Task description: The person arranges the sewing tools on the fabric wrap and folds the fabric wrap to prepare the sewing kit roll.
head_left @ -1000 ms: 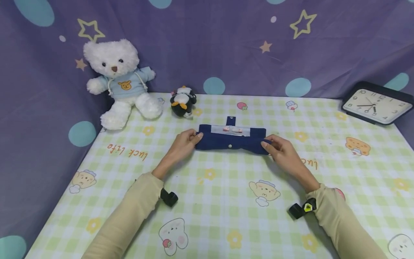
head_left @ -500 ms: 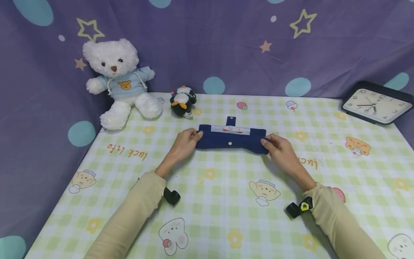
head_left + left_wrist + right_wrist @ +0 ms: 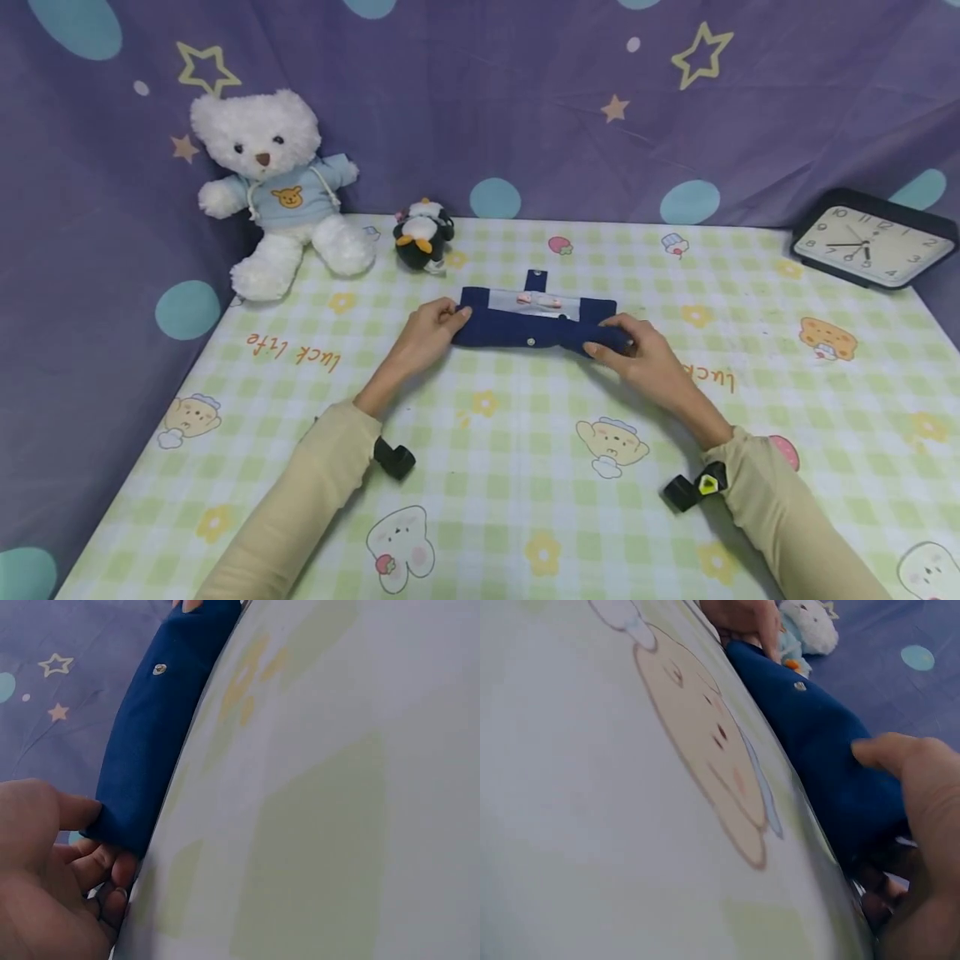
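A navy fabric roll-up pouch lies part-folded across the middle of the table. Its near face carries a metal snap, and a short strap with another snap sticks out at the back. A pale grey panel with small pinkish patterned pieces shows behind the folded part. My left hand pinches the pouch's left end, thumb on top and fingers beneath, as the left wrist view shows. At the right end, my right hand grips it with the thumb pressed on the front face.
A white teddy bear in a blue hoodie sits at the back left, with a small penguin plush beside it. At the back right stands a black-framed clock. A purple curtain borders the checked tablecloth.
My right hand has shifted slightly left along the pouch, its thumb now farther in from the end. The folded front edge has dipped a little toward me. The left hand stays at its end.
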Demonstrator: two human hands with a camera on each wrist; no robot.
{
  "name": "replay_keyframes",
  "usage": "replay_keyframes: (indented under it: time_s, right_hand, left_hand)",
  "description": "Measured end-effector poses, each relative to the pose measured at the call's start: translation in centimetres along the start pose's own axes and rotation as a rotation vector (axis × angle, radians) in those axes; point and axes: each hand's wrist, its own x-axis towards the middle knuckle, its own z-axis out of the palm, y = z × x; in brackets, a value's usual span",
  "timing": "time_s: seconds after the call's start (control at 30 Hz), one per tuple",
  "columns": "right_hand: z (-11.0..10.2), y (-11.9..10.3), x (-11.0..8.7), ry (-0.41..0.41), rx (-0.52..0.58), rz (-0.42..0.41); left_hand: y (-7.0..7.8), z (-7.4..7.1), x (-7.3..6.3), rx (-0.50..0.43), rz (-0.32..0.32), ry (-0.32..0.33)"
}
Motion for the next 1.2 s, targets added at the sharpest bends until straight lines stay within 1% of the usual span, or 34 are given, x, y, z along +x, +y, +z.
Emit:
replay_keyframes:
  time_s: [0.1,0.17,0.3,0.37,0.43,0.5,0.6,0.7,0.8,0.97,1.03,1.1,1.2]
  right_hand:
    - [0.3,-0.2,0.2,-0.014,-0.028,-0.010]
    - [0.5,-0.3,0.3,-0.018,-0.032,-0.033]
    - [0.4,-0.2,0.3,-0.025,-0.002,-0.089]
    - [0.2,-0.1,0.3,-0.032,0.004,-0.100]
    - [0.1,0.0,0.3,-0.033,0.003,-0.094]
    - [0.0,0.1,0.1,-0.017,0.001,-0.067]
    - [-0.2,0.4,-0.3,0.007,0.035,-0.031]
    - [-0.4,0.8,-0.7,0.016,0.070,-0.031]
    - [-0.4,0.8,-0.8,0.030,0.062,-0.050]
    - [-0.2,0.2,-0.7,0.061,0.047,-0.019]
    - [-0.3,0.2,-0.6,0.056,0.052,-0.007]
    - [-0.3,0.2,-0.5,0.039,0.054,-0.007]
    - [-0.6,0.5,-0.5,0.005,0.059,-0.021]
  left_hand:
    - [0.0,0.0,-0.2,-0.011,0.010,-0.005]
    - [-0.1,-0.1,-0.2,-0.016,0.014,-0.010]
    - [-0.2,-0.1,-0.2,-0.017,0.021,-0.006]
    - [-0.2,-0.1,-0.2,-0.013,0.023,-0.001]
    - [-0.1,-0.1,-0.2,-0.012,0.021,0.005]
    - [-0.1,-0.1,-0.2,-0.016,0.014,0.009]
    - [-0.1,-0.1,-0.2,-0.032,0.002,0.014]
    - [-0.2,-0.1,-0.3,-0.045,0.001,0.024]
    - [-0.2,0.0,-0.4,-0.043,0.011,0.032]
    - [-0.2,0.0,-0.4,-0.025,0.019,0.040]
    - [-0.3,-0.1,-0.4,-0.035,0.020,0.035]
    - [-0.4,-0.2,-0.4,-0.065,0.013,0.025]
    - [-0.7,-0.6,-0.7,-0.125,0.005,-0.011]
